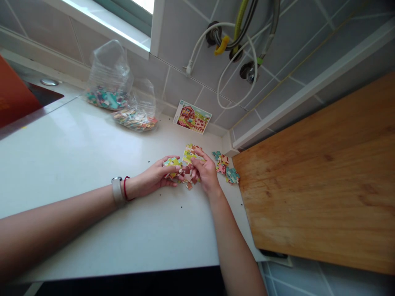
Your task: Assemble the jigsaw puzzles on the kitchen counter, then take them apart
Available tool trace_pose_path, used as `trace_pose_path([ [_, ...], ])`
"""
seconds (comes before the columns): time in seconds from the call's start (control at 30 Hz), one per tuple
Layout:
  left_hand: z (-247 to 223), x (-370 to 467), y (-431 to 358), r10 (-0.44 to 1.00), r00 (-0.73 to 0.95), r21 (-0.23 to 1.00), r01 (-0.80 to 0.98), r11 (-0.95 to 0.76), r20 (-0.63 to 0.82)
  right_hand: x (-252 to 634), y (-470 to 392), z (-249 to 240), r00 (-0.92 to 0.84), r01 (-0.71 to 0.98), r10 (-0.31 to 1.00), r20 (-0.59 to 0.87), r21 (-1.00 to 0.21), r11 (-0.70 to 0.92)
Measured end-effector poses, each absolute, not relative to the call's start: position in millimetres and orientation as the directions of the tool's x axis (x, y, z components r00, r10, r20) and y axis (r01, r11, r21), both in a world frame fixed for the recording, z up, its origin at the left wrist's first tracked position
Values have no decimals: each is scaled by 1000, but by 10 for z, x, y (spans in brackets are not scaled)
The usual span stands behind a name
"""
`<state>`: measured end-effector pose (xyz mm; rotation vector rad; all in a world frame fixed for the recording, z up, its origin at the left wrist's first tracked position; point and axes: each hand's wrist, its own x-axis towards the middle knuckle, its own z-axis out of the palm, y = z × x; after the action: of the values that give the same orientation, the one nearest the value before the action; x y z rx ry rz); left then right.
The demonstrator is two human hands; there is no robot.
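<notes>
My left hand (157, 176), with a watch and a red cord at the wrist, grips a yellow-green puzzle cluster (173, 163) between thumb and fingers. Just to its right, my right hand (206, 168) holds another joined puzzle section (189, 154), yellow-green with some pink. Pink and brown puzzle pieces (187, 174) lie between and below the two hands, partly hidden by the fingers. The two yellow-green parts are close together, with a narrow gap between them. Several loose teal and pink pieces (232, 175) lie right of my right hand.
A picture card (193, 116) leans against the tiled wall. Two clear bags of puzzle pieces (108, 96) (135, 119) stand at the back left of the white counter (92, 164). A wooden board (317, 176) borders the right side. Cables and hoses (237, 28) hang above.
</notes>
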<state>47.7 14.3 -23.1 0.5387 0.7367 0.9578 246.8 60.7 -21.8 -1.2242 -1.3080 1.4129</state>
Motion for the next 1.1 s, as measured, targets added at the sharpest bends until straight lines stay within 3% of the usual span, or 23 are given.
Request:
trace_pose_path([
  [0.1, -228, 466, 158, 861, 377, 627, -591, 508, -343, 2529, 660, -255, 5, 238, 999, -36, -970, -36],
  [0.2, -249, 464, 167, 853, 405, 628, -581, 517, -328, 2551, 653, -259, 13, 380, 998, 65, -923, 55],
  [0.33, -284, 475, 152, 858, 445, 719, -505, 478, -257, 2473, 569, -210, -252, 253, 968, -3, -965, 63],
  [0.43, -311, 489, 138, 862, 463, 795, -435, 423, -206, 2418, 517, -177, -336, 201, 942, -16, -978, 55],
  [0.73, -372, 507, 141, 867, 453, 801, -431, 416, -206, 2505, 524, -148, -242, 438, 953, 183, -856, 276],
  [1.0, -328, 497, 135, 850, 470, 797, -406, 448, -239, 2685, 711, -235, 149, 627, 957, 250, -772, 104],
  [1.1, -320, 506, 130, 847, 475, 804, -392, 448, -240, 2636, 663, -181, -33, 533, 985, 171, -831, 162],
])
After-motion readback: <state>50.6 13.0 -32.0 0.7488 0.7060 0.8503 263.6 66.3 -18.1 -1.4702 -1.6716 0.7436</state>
